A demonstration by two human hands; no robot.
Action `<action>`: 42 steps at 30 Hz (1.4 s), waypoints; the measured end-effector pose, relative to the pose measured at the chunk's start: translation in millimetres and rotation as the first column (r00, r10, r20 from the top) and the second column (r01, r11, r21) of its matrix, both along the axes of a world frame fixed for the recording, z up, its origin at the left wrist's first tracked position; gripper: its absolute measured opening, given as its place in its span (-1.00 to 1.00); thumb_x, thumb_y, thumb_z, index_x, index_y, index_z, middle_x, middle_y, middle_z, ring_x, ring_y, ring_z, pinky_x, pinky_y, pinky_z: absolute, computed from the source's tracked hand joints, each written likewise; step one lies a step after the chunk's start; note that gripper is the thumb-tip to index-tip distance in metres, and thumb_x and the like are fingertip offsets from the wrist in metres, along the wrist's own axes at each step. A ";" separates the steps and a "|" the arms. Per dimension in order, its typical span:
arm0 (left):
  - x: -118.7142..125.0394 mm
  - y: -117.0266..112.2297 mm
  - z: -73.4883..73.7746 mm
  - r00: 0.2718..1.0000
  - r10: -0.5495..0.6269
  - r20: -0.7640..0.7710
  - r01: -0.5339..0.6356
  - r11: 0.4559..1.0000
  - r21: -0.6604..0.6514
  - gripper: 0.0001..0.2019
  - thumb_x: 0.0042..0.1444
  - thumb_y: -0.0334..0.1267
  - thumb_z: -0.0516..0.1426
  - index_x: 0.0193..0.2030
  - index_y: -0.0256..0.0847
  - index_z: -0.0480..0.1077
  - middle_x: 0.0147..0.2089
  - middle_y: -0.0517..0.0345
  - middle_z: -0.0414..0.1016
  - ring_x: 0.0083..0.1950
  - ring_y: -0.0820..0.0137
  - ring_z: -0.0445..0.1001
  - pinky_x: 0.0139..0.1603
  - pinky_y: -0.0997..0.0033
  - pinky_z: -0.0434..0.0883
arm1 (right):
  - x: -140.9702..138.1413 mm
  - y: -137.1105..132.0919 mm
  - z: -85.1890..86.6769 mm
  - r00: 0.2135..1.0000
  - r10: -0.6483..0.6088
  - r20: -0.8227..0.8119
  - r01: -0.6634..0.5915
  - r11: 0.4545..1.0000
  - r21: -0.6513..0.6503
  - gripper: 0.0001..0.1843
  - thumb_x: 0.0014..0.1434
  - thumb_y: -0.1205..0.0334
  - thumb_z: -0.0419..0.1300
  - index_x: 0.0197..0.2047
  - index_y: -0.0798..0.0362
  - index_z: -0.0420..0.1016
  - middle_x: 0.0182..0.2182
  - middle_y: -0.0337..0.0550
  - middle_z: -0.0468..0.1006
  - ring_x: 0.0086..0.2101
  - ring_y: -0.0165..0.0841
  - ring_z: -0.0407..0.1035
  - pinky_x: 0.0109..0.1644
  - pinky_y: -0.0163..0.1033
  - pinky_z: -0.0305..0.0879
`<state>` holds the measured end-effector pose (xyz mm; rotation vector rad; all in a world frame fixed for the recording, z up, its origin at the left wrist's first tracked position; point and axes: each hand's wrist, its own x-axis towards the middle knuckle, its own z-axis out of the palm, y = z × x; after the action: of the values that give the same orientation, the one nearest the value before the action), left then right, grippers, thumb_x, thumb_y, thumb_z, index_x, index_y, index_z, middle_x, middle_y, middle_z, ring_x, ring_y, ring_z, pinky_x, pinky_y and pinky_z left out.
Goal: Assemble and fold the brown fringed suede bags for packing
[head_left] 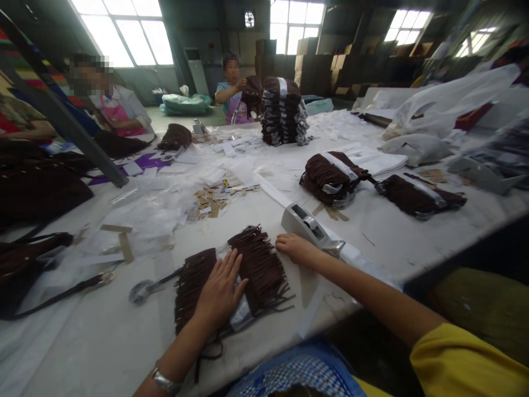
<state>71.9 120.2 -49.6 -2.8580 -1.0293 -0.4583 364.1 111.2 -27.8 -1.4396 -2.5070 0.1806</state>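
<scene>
A dark brown fringed suede bag (264, 270) lies on the white table in front of me, with a pale band across its middle. My left hand (221, 284) rests flat on it, fingers stretched over the fringe and the band. Just right of the bag, my right hand (293, 248) is low over the table with its fingers curled together; whether something is between them is hidden. Close beside that hand stands a grey tape dispenser (306, 223). A dark strap with a wrapped ring (142, 292) extends left from the bag.
Banded brown bundles (330, 176) lie beyond the dispenser, and a tall stack (283, 110) stands farther back. Tan card strips (212, 201) and clear plastic are scattered left of centre. Brown bags (37, 184) and a slanted metal post (82, 121) are at left. Co-workers are across the table.
</scene>
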 end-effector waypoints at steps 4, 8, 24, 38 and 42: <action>-0.3 0.5 -0.5 1.000 0.000 0.013 0.000 1.000 0.005 -0.39 0.34 -0.03 -0.05 0.39 -0.39 0.08 0.44 -0.20 0.04 0.44 0.11 0.06 0.37 0.01 0.19 | -9.5 -3.9 -0.7 0.998 -0.049 -0.047 0.051 0.998 0.048 -0.49 0.14 0.64 0.02 0.10 0.14 0.45 0.13 0.07 0.42 0.13 -0.23 0.28 0.21 -0.15 0.23; 0.3 0.0 1.0 1.000 -0.006 0.019 0.006 1.000 0.006 -0.40 0.34 -0.03 -0.05 0.38 -0.39 0.11 0.43 -0.21 0.05 0.43 0.10 0.08 0.36 0.01 0.20 | -14.9 -2.5 -1.7 0.996 0.038 -0.082 -0.042 0.998 -0.046 -0.61 0.19 0.54 0.11 0.03 0.05 0.50 0.08 -0.04 0.48 0.13 -0.26 0.29 0.25 -0.13 0.18; 13.1 5.0 28.9 0.977 0.041 0.211 0.001 0.980 -0.198 -0.47 0.32 -0.08 0.02 0.37 -0.20 0.15 0.34 -0.06 0.29 0.33 0.16 0.28 0.30 0.07 0.29 | -12.8 -0.1 -26.7 0.723 -0.453 -0.521 0.210 0.863 -0.460 -0.87 0.10 0.22 0.30 -0.30 0.10 0.57 -0.41 -0.17 0.60 -0.39 -0.32 0.48 -0.29 -0.29 0.38; 98.2 67.8 41.5 0.912 0.147 0.383 0.197 0.661 -0.724 -0.76 0.08 -0.16 0.23 -0.13 -0.17 0.58 -0.21 0.10 0.64 -0.35 0.31 0.57 -0.21 0.36 0.48 | -14.3 -14.0 -14.6 0.253 -0.546 -0.799 0.069 0.834 -0.548 -0.61 0.00 0.04 0.37 -0.20 0.08 0.38 -0.39 -0.16 0.58 -0.33 -0.29 0.52 -0.24 -0.24 0.39; 95.2 71.5 38.1 0.874 0.248 0.418 0.170 0.649 -0.742 -0.69 0.13 -0.11 0.17 -0.07 -0.22 0.54 -0.24 0.08 0.63 -0.47 0.39 0.51 -0.34 0.40 0.45 | -14.9 -18.5 -15.6 0.303 -0.594 -0.745 0.121 0.799 -0.589 -0.70 -0.01 0.22 0.33 -0.19 0.07 0.41 -0.48 -0.25 0.55 -0.44 -0.35 0.46 -0.37 -0.32 0.32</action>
<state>167.2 191.7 -11.4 -3.5231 -1.7319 -0.9987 349.2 92.6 -43.4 -1.4071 -1.1626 1.1653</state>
